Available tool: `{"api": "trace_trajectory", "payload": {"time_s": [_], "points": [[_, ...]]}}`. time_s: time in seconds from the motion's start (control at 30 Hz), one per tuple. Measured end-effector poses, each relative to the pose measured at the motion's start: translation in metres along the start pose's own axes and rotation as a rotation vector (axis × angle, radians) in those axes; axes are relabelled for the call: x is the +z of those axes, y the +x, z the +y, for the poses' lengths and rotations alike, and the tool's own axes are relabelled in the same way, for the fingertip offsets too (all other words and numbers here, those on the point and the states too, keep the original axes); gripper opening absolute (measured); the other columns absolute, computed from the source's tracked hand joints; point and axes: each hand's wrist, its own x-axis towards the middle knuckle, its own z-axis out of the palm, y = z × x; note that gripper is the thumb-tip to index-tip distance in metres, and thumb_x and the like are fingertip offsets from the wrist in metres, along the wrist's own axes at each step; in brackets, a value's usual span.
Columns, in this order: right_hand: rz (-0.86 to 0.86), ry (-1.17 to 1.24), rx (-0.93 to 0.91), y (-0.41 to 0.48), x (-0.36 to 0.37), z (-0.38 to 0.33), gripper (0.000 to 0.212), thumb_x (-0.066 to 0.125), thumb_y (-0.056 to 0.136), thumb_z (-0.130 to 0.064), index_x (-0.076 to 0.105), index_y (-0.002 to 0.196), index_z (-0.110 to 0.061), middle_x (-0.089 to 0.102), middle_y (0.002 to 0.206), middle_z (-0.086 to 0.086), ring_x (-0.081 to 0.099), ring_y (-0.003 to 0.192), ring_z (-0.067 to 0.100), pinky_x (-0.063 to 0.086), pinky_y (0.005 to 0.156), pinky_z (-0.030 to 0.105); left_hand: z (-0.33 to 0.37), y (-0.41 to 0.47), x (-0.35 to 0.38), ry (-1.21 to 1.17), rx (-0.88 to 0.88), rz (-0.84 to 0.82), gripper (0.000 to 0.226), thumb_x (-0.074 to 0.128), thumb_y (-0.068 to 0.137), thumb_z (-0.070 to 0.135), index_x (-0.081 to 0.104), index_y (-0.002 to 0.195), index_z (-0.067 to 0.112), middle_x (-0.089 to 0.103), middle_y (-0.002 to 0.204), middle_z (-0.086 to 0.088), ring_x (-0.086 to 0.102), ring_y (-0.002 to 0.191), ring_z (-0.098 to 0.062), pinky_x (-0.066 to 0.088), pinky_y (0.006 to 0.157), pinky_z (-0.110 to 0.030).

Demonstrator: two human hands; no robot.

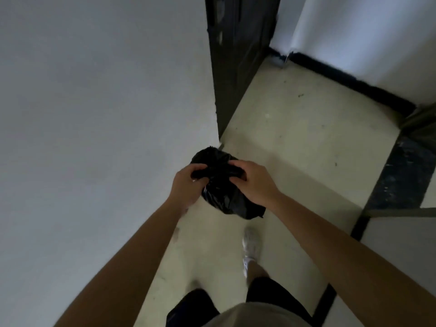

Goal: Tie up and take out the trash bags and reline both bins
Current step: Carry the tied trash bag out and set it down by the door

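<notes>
A small black plastic trash bag (224, 197) hangs in front of me above the pale floor, bunched and shiny. My left hand (186, 185) grips its gathered top from the left side. My right hand (254, 182) grips the same gathered top from the right, fingers curled into the plastic. Both bare forearms reach in from the bottom of the view. No bin is in sight.
A plain white wall (94, 114) runs close along my left. A dark door frame (236, 67) stands ahead. Black skirting (354, 83) lines the far wall, and a dark threshold strip (401, 175) lies on the right. My white shoe (252, 249) is on the floor below the bag.
</notes>
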Motion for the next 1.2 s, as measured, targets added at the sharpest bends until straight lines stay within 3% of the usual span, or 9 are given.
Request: {"api": "trace_trajectory", "payload": {"time_s": [0.17,0.4,0.5,0.63,0.77,0.9,1.0,1.1,1.2], "points": [[-0.027,0.020,0.108,0.081,0.076,0.079,0.045,0.061,0.095,-0.028,0.056,0.139,-0.019,0.069,0.117,0.006,0.065,0.104,0.022,0.044,0.084,0.020,-0.079,0.094,0.046,0.125,-0.050,0.074,0.034,0.069,0.085,0.010,0.067,0.119,0.018,0.068,0.113,0.000,0.063,0.105,-0.018,0.047,0.092,-0.024],[-0.056,0.042,0.260,0.141,0.231,0.209,0.035,0.051,0.100,-0.021,0.061,0.134,-0.016,0.069,0.115,0.009,0.066,0.102,0.023,0.042,0.081,0.020,-0.251,0.201,0.120,0.122,-0.240,-0.027,0.035,0.065,0.089,0.007,0.067,0.122,0.017,0.066,0.111,-0.001,0.062,0.098,-0.013,0.047,0.081,-0.007],[-0.105,0.055,0.293,0.161,0.282,0.251,0.036,0.052,0.100,-0.025,0.062,0.134,-0.019,0.070,0.117,0.008,0.067,0.102,0.020,0.046,0.081,0.022,-0.316,0.235,0.141,0.078,-0.276,-0.045,0.035,0.066,0.087,0.003,0.069,0.118,0.018,0.069,0.115,-0.004,0.065,0.104,-0.019,0.052,0.096,-0.030],[-0.135,0.057,0.303,0.184,0.323,0.282,0.036,0.054,0.099,-0.024,0.061,0.134,-0.020,0.069,0.122,0.005,0.066,0.107,0.017,0.043,0.088,0.017,-0.376,0.260,0.160,0.046,-0.328,-0.018,0.032,0.062,0.085,-0.002,0.071,0.107,0.019,0.071,0.107,-0.005,0.068,0.099,-0.021,0.055,0.094,-0.036],[-0.143,0.023,0.280,0.201,0.344,0.294,0.036,0.053,0.099,-0.026,0.061,0.135,-0.024,0.069,0.121,0.002,0.066,0.105,0.016,0.047,0.090,0.021,-0.399,0.277,0.169,0.029,-0.360,0.011,0.035,0.060,0.084,-0.005,0.069,0.096,0.026,0.069,0.102,-0.001,0.067,0.095,-0.019,0.057,0.088,-0.029],[-0.134,0.019,0.279,0.211,0.351,0.292,0.037,0.053,0.099,-0.027,0.059,0.136,-0.024,0.069,0.121,0.001,0.066,0.105,0.015,0.047,0.088,0.020,-0.398,0.282,0.163,-0.002,-0.312,0.064,0.035,0.060,0.081,-0.004,0.067,0.099,0.025,0.069,0.100,0.002,0.067,0.094,-0.015,0.057,0.086,-0.030],[-0.194,0.043,0.273,0.211,0.355,0.290,0.038,0.052,0.099,-0.024,0.058,0.136,-0.022,0.067,0.126,0.000,0.064,0.110,0.015,0.044,0.093,0.019,-0.399,0.274,0.155,0.031,-0.297,0.069,0.030,0.058,0.088,0.003,0.063,0.101,0.029,0.064,0.091,0.007,0.062,0.084,-0.009,0.054,0.075,-0.022],[-0.188,0.107,0.273,0.204,0.352,0.284,0.034,0.052,0.099,-0.019,0.062,0.131,-0.021,0.067,0.127,-0.003,0.064,0.110,0.013,0.045,0.098,0.020,-0.397,0.259,0.145,0.135,-0.280,0.046,0.026,0.053,0.094,0.010,0.060,0.118,0.019,0.064,0.107,0.005,0.059,0.105,-0.013,0.046,0.096,-0.022],[-0.151,0.085,0.220,0.190,0.334,0.272,0.037,0.051,0.099,-0.021,0.058,0.136,-0.022,0.064,0.130,0.000,0.063,0.111,0.016,0.046,0.100,0.027,-0.386,0.232,0.134,0.293,-0.196,0.010,0.040,0.046,0.102,0.020,0.049,0.141,0.011,0.053,0.140,-0.006,0.048,0.128,-0.017,0.031,0.110,-0.022]]}}
